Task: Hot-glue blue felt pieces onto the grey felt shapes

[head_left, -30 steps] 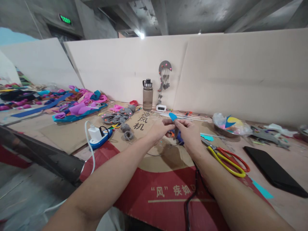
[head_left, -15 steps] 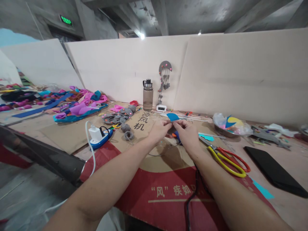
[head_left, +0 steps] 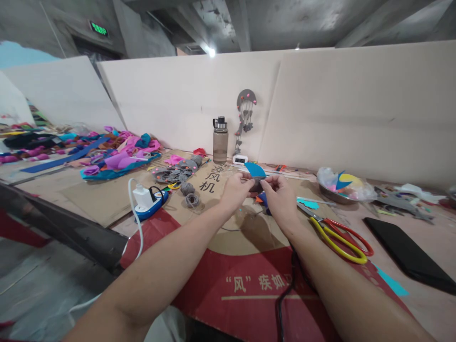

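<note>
Above the cardboard, both my hands meet at a small felt piece. Its upper part is a blue felt fan shape (head_left: 254, 169), and dark grey felt (head_left: 256, 185) shows just below, between the fingers. My left hand (head_left: 235, 192) pinches it from the left. From the right, my right hand (head_left: 281, 199) grips its edge with thumb and fingertips. Whether blue and grey are joined is hidden by the fingers. Beneath the hands lies a blue object with an orange tip (head_left: 262, 198), partly covered. Yellow-and-red-handled scissors (head_left: 338, 235) lie beside my right forearm.
Left are a white plug on a blue power strip (head_left: 153, 206), grey yarn (head_left: 192, 200) and a pile of coloured felt (head_left: 124, 159). A bottle (head_left: 220, 142) stands behind. Right are a metal bowl (head_left: 344, 197) and a black phone-like slab (head_left: 406, 251). A black cord (head_left: 280, 313) hangs in front.
The felt piece has tilted between my fingers, so more of its blue face and the dark grey part show. My right fingers have shifted slightly to the right.
</note>
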{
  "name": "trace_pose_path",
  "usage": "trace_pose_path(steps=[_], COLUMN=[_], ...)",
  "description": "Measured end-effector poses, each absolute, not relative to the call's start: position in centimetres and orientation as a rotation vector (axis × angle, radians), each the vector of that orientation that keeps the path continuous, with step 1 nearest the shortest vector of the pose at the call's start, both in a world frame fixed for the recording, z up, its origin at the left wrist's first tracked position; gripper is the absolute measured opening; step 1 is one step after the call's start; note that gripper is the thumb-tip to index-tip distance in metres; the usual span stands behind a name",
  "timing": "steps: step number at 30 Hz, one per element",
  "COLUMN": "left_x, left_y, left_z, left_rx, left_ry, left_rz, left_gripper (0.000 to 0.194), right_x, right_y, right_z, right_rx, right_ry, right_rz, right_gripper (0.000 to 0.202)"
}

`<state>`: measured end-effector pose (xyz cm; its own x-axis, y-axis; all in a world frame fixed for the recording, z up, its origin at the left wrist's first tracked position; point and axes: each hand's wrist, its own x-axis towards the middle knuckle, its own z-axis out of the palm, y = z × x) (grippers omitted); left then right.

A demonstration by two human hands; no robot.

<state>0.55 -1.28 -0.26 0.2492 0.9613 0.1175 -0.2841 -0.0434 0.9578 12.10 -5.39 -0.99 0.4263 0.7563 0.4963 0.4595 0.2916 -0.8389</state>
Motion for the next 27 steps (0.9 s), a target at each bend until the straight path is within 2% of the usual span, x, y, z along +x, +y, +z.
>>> trace_pose_path(steps=[14, 21, 27], left_x=[0.18, -0.15, -0.11], left_y=[-1.41, -1.25, -1.16], left_z=[0.35, 0.56, 0.42], left_rx=[1.179, 1.214, 1.234], left_ry=[0.714, 0.742, 0.734], left_rz=[1.241, 1.250, 1.226], left_gripper=[0.011, 0.006, 0.009], right_x=[12.50, 12.46, 12.94], right_y=[-5.09, -5.27, -5.23], right_z=[-1.00, -0.97, -0.77], right_rx=[-1.309, -1.271, -1.284], right_ry=[-1.155, -1.225, -1.224], right_rz=[0.296, 0.206, 0.173], right_gripper=[0.016, 0.012, 0.011])
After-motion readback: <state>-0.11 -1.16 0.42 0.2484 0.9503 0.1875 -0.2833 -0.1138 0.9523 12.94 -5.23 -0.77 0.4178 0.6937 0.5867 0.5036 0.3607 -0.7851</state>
